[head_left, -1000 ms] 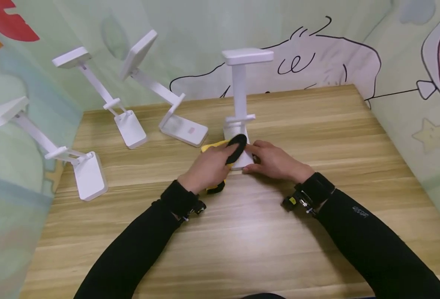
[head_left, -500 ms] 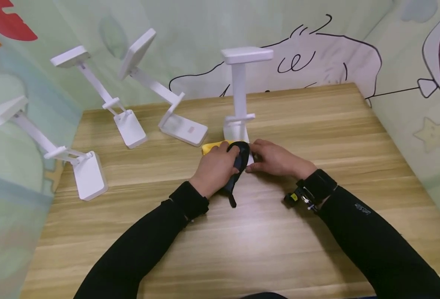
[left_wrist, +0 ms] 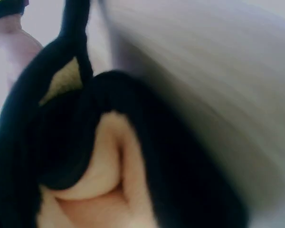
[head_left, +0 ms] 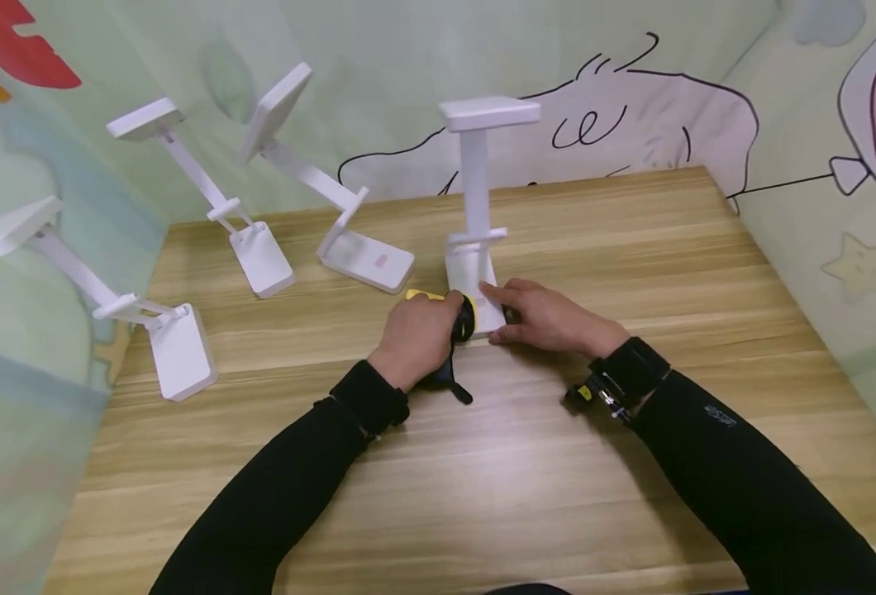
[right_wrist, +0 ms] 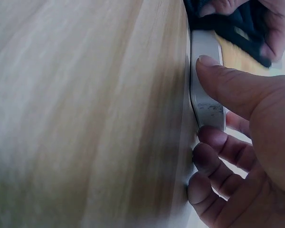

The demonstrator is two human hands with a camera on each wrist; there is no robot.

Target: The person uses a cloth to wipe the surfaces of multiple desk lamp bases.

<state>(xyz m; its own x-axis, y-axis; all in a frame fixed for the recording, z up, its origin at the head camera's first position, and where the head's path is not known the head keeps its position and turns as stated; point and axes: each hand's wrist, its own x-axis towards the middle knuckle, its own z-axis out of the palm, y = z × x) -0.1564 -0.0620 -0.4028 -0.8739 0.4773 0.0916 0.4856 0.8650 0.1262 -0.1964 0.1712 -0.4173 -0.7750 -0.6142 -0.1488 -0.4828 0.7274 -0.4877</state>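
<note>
A white desk lamp [head_left: 475, 178] stands upright near the middle of the table. My right hand [head_left: 549, 318] grips the front right corner of its base; in the right wrist view the thumb [right_wrist: 242, 88] lies on the base's front side, near dark marks. My left hand [head_left: 417, 335] holds a bunched black-and-yellow cleaning cloth [head_left: 464, 319] with a loop against the left part of that base. Close up, the left wrist view shows dark cloth [left_wrist: 180, 180] folded around my fingers, blurred. Most of the cloth is hidden under the left hand.
More white desk lamps stand at the left: one [head_left: 371, 260] beside the held lamp, one [head_left: 262, 258] farther back, one [head_left: 183, 351] near the left edge. The wooden table [head_left: 631, 223] meets printed walls at the back and sides.
The cloth slid rightward across the base front, then back left and was bunched up, baring more of the base. My right index finger now lies farther over the base top. The lamps stayed put.
</note>
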